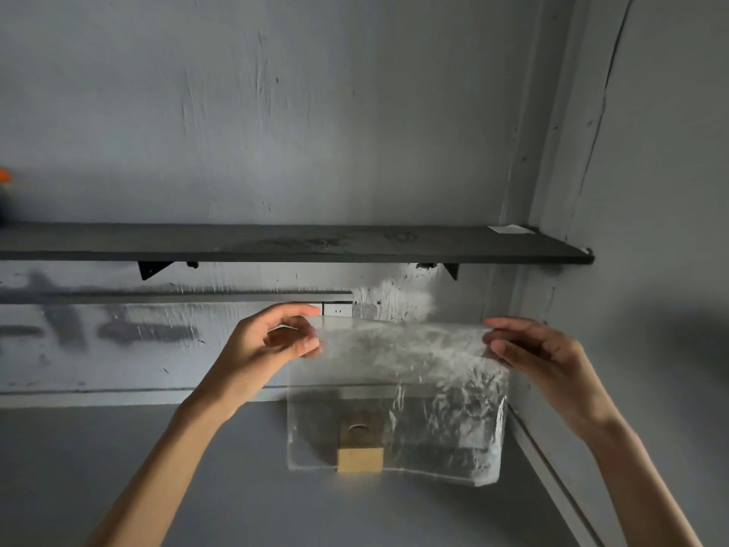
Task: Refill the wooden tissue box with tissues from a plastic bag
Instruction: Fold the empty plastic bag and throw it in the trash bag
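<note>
I am holding the clear plastic bag [414, 388] up in front of me by its top edge, spread flat between both hands. My left hand [276, 337] pinches the upper left corner between thumb and curled fingers, just right of the frame's centre line. My right hand [540, 349] grips the upper right corner the same way, with the thumb on my side of the plastic. The bag hangs down from these two grips, crinkled and shiny, most wrinkled on its right half.

The wooden tissue box [359, 459] sits low in the centre of the frame on the grey worktop [197, 467], behind the bag. Its upper part shows dimly through the plastic, with a round opening on top. Its pale front face reads more clearly at the bag's bottom edge. I cannot tell whether the bag touches the box.

A dark shelf [276, 242] runs across the middle of the frame on black brackets [152, 268]. A white slip [511, 229] lies at its right end. A blurred orange object [4, 175] shows at the far left edge. A white wall socket [337, 309] sits just above my left fingertips.
</note>
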The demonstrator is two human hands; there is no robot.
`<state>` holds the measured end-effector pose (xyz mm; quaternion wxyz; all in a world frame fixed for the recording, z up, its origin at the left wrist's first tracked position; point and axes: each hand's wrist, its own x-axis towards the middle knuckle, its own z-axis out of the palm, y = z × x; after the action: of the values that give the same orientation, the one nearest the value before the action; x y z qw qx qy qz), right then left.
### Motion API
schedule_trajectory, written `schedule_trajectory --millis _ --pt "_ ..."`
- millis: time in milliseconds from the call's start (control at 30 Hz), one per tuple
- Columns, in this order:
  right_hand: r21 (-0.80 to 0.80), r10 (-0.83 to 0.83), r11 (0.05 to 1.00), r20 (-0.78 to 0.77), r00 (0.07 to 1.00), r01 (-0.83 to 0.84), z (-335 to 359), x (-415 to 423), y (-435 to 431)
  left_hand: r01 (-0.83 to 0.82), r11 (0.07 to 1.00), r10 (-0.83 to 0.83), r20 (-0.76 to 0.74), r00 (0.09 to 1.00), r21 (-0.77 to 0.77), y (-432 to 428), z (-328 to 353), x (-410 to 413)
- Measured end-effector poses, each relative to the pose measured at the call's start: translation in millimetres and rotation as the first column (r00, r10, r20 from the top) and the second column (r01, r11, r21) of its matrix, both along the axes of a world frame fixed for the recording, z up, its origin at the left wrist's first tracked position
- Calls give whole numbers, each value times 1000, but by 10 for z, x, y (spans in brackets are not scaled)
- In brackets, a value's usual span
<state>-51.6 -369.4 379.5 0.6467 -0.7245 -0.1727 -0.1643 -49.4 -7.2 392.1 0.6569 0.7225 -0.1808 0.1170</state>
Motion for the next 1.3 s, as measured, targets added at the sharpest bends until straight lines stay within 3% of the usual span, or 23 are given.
schedule_trajectory --millis 100,200,333,433,500,633,733,867,1033,1100,1200,1300 --pt "-30 15 999 14 1000 -14 94 -51 6 -30 994 28 15 999 102 13 26 7" --pt "-90 -12 996 24 1000 14 146 -78 -1 -31 993 29 20 999 111 25 42 18" --pt "-91 -56 994 56 997 61 141 -90 -3 -14 999 13 -42 999 -29 -6 42 26" --pt "-45 -27 999 -19 999 26 95 -32 16 4 989 -35 -200 979 -151 -63 14 92" --pt "1 0 1000 -43 999 0 101 -1 39 -6 987 -30 -225 974 -158 -90 26 127" --pt "260 120 954 112 986 -146 152 -57 70 69 961 -69 12 998 -269 -132 68 43" --pt "375 98 912 191 977 -165 136 -69 91 119 908 -95 79 992 -402 -199 18 26" --pt "304 -43 953 148 988 -4 -37 70 143 25 909 -23 10 1000 -417 -297 -139 157" --pt "338 -34 940 197 980 -36 -126 105 82 23 917 3 64 998 -398 -351 -226 210" --pt "317 -47 948 252 967 -37 -131 97 40 11 932 43 139 989 -362 -355 -208 185" --pt "269 -77 963 368 927 -27 -65 17 5 31 979 55 412 910 -200 -343 -81 72" --pt "131 53 984 444 895 -123 57 -70 -25 61 998 -36 521 853 -32 -279 -35 108"
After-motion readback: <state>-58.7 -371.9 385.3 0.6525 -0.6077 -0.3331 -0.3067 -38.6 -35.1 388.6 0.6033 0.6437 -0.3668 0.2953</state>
